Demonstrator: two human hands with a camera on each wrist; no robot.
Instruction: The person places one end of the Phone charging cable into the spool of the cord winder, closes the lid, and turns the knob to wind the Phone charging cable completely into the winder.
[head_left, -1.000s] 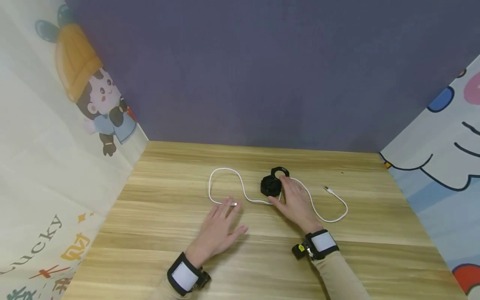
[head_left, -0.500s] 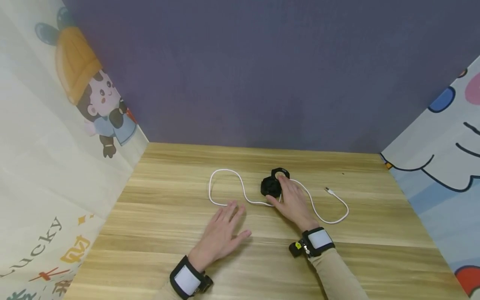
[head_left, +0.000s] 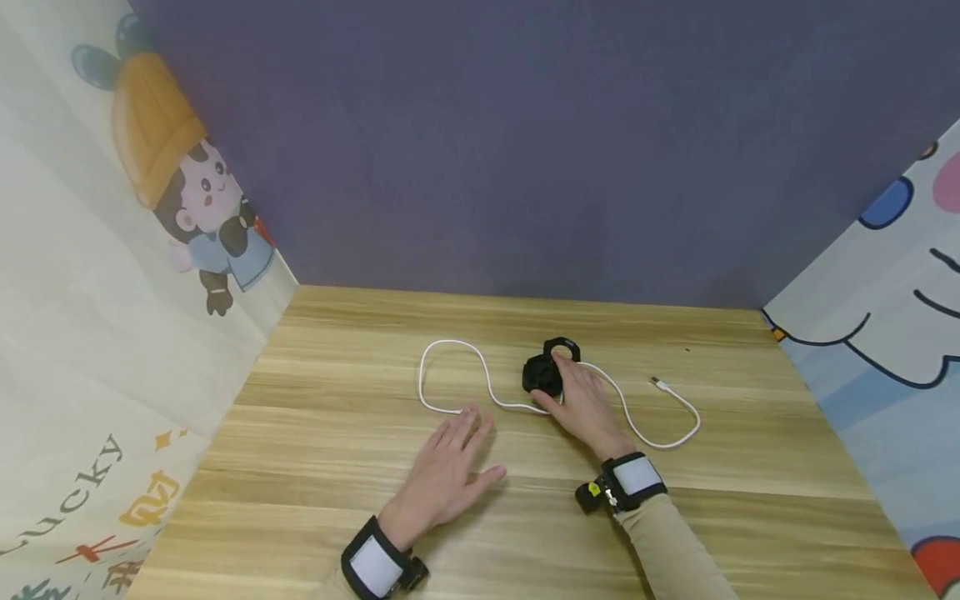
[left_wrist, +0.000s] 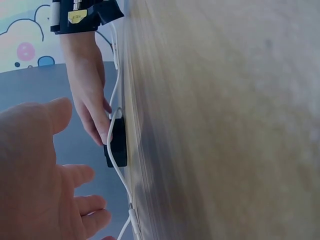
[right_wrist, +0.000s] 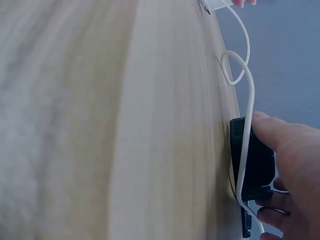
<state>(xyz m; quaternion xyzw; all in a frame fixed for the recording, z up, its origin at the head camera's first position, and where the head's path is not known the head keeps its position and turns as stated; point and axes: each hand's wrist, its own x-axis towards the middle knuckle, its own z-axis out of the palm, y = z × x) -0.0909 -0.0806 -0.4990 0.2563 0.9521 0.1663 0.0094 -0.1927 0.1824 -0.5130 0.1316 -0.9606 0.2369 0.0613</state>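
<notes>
In the head view a black chunky device [head_left: 542, 375] with a flat ring [head_left: 573, 345] at its far right lies on the wooden table. My right hand [head_left: 588, 412] holds it from the right, thumb at its near edge and fingertips by the ring. The right wrist view shows the thumb [right_wrist: 270, 129] on the black body, fingers curled at its other end. A white USB cable [head_left: 489, 382] passes along the device's near side, under the right hand. My left hand [head_left: 442, 475] hovers low with relaxed, spread fingers, holding nothing. Its fingertips cover the cable's left end.
The cable's metal USB-A plug [head_left: 658, 383] lies on the right of the wooden table [head_left: 337, 458]. A dark blue-grey wall [head_left: 480, 150] rises behind it. Printed cartoon sheets flank the left [head_left: 75, 250] and right [head_left: 892, 367] sides.
My left hand has shifted slightly right and nearer, and its fingertips now hide the cable's left connector. The right fingertips have slid a little left beside the ring. The device has barely moved.
</notes>
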